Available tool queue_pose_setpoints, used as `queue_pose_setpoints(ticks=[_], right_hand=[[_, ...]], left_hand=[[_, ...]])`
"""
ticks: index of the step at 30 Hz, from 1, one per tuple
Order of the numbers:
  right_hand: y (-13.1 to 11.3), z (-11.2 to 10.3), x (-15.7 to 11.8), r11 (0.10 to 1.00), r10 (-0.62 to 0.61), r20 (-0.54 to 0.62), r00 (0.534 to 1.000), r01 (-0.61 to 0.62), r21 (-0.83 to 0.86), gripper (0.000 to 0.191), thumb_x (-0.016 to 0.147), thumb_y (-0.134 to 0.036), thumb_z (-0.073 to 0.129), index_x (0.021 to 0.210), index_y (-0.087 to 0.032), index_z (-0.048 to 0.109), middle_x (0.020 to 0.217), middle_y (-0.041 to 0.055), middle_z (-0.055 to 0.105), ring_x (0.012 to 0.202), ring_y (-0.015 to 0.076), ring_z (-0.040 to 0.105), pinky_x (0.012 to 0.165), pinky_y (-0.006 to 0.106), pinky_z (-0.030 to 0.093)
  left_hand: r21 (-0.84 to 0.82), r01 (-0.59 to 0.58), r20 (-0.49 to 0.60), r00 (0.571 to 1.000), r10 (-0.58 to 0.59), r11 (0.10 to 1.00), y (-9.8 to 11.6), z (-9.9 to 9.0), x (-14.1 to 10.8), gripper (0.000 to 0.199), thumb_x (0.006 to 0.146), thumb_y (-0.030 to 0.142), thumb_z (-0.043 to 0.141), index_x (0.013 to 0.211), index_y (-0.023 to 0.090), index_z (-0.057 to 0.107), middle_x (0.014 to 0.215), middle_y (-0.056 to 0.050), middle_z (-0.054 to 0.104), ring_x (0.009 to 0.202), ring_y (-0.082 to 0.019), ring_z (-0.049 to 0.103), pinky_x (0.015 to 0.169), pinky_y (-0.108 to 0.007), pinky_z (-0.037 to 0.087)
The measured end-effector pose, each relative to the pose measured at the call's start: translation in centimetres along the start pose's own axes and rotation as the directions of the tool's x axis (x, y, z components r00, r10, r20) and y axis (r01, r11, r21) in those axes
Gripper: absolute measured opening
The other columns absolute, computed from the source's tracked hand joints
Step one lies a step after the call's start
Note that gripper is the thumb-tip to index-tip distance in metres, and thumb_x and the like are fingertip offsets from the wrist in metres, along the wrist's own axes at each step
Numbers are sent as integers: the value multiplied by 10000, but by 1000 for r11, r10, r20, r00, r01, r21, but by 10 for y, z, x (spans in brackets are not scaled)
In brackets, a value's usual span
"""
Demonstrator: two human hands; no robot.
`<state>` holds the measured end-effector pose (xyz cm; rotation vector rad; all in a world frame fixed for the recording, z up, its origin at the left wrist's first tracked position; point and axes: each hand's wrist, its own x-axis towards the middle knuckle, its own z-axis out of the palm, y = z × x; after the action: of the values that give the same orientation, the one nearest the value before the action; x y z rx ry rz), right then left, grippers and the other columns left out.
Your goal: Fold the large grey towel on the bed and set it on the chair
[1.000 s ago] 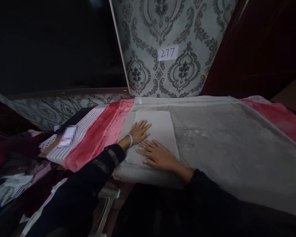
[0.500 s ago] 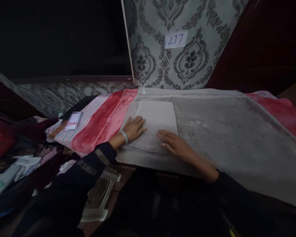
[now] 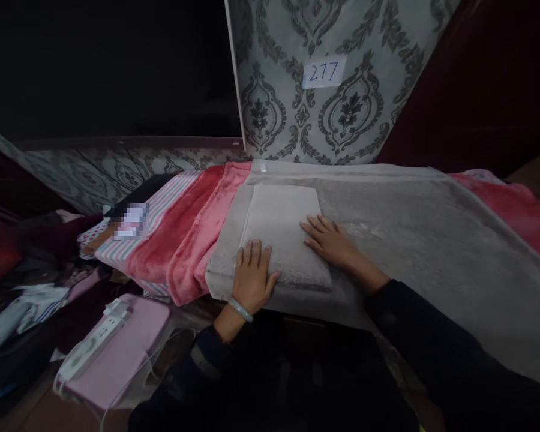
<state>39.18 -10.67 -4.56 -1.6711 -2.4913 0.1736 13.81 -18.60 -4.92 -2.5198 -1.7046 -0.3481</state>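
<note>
A folded light grey cloth (image 3: 288,210) lies flat on a larger grey blanket (image 3: 414,240). On the folded cloth's lower left part rests my left hand (image 3: 252,279), palm down with its fingers spread and a bangle at the wrist. My right hand (image 3: 333,240) lies across the cloth's right edge, fingers spread as well. Neither hand grasps anything. To the left, a pink and red blanket (image 3: 195,240) with a striped part shows beside the grey one.
A pink stool (image 3: 135,324) at lower left carries a white power strip (image 3: 94,345) with cables. Clothes (image 3: 40,306) are heaped at the far left. Behind stand a dark screen (image 3: 117,72) and a patterned wall with a paper (image 3: 324,72) reading 277.
My left hand has moved down toward the front edge, and my right hand up and right. The folded cloth's front part is now more visible. The pink stool has come into sight.
</note>
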Motion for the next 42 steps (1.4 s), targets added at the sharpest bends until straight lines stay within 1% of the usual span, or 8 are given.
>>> queue_pose_setpoints(ticks=[3,8,14,20,24,28,34,42], right_hand=[[-14,-5,16,993,-114,-39,993,113,-20,574,1047,-501,273,1572,-283,356,1665,66,210,1537,345,100,1186,662,168],[-23,2,49,943,-331,70,941,331,12,568,1052,-526,264,1589,-344,289,1667,23,208,1537,300,135,1198,620,174],[8,1,83,978,-205,22,978,206,-29,595,1051,-523,253,1603,-301,269,1674,45,176,1539,302,123,1205,577,201],[2,-10,103,994,-79,53,996,82,-75,593,1036,-489,312,1596,-296,297,1661,66,215,1526,341,164,1179,623,240],[-26,-10,110,964,-254,82,964,259,-56,624,1021,-571,340,1594,-330,287,1669,70,179,1530,366,127,1155,682,207],[-39,-2,131,914,-404,117,907,405,12,631,1019,-616,315,1592,-353,279,1673,52,174,1535,343,116,1173,666,159],[-26,0,185,942,-335,134,932,335,23,622,1033,-597,255,1599,-340,261,1673,25,170,1539,310,119,1197,618,146],[-26,1,223,977,-210,75,975,212,-21,581,1038,-502,243,1589,-331,303,1654,20,248,1502,302,262,1174,582,251]], left_hand=[[-21,-75,-41,996,74,997,12,1,-3,587,995,502,370,1504,218,441,1601,-132,382,1498,-336,297,1219,-591,226],[33,-172,-219,960,175,984,23,28,-11,624,932,481,550,1499,239,450,1593,-155,386,1475,-397,314,1161,-650,274],[48,-167,-357,918,173,985,23,43,-17,627,872,421,661,1455,250,505,1565,-149,428,1451,-395,346,1139,-619,303],[37,-198,-388,900,197,979,19,26,-16,547,886,382,642,1411,258,552,1539,-112,475,1430,-358,387,1119,-573,345],[5,-207,-421,887,190,978,2,14,-11,429,941,290,540,1367,252,586,1445,-69,583,1377,-277,467,1145,-523,327],[39,-149,-475,867,149,988,-9,25,-7,450,923,286,552,1368,234,598,1451,-109,574,1376,-300,473,1118,-512,339],[-59,-175,-588,802,108,983,-9,48,-7,416,935,314,521,1315,198,646,1462,-146,559,1421,-305,430,1144,-482,299],[-78,-190,-606,789,104,979,-10,47,-6,390,946,323,494,1265,200,680,1430,-146,588,1413,-301,444,1138,-475,301]])
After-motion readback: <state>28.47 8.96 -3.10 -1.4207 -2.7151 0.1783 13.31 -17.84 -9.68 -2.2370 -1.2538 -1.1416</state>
